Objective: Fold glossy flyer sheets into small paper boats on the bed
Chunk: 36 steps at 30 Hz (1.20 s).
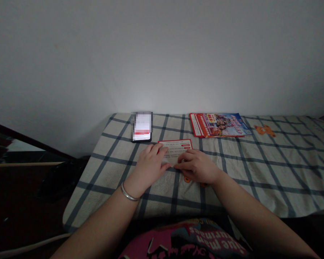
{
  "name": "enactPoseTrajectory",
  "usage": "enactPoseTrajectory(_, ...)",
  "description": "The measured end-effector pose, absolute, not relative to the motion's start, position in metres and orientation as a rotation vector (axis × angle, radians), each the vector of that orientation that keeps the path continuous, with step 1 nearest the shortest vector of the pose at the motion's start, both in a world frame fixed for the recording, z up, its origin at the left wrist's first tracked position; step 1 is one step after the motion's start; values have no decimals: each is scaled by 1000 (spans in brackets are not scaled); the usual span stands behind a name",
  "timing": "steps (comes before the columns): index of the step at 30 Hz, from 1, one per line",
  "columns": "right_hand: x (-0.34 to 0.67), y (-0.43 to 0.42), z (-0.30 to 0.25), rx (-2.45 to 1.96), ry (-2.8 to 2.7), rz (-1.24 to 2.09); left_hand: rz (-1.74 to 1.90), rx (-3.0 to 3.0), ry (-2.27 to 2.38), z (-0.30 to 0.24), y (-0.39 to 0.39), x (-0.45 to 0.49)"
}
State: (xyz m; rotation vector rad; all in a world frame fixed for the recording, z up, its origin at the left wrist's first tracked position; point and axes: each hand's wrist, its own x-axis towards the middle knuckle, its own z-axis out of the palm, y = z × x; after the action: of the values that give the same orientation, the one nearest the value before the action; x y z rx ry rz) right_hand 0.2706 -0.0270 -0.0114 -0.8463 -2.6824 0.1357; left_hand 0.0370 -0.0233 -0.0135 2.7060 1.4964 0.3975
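A leaflet (175, 143) with a red border and printed lines lies on the table in front of me, partly covered by my hands. My left hand (150, 162) rests over its left side, fingers on the paper and thumb apart near the close edge. A silver bangle (129, 193) circles that wrist. From the right, my right hand (198, 166) reaches over the leaflet with bent fingers, their tips closed together at its near edge. The two hands almost meet there. How the paper sits under the right fingers is partly hidden.
A phone (142, 126) with a lit, blurred screen lies behind my left hand. Colourful flyers (218, 125) are stacked at the back right. A checked cloth (259, 180) with orange bear figures covers the table, which meets a wall (162, 54). A dark bag (61, 178) is left of the table.
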Motion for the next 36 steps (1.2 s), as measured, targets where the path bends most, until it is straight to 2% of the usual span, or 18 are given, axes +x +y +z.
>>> enactPoseTrajectory(20,288,-27,-7,-920,-2564,277,211,2642,1377,-6,-6,6)
enactPoseTrajectory(36,309,-26,-1,-1023,-2504,358,265,2737,1314,-4,-11,4)
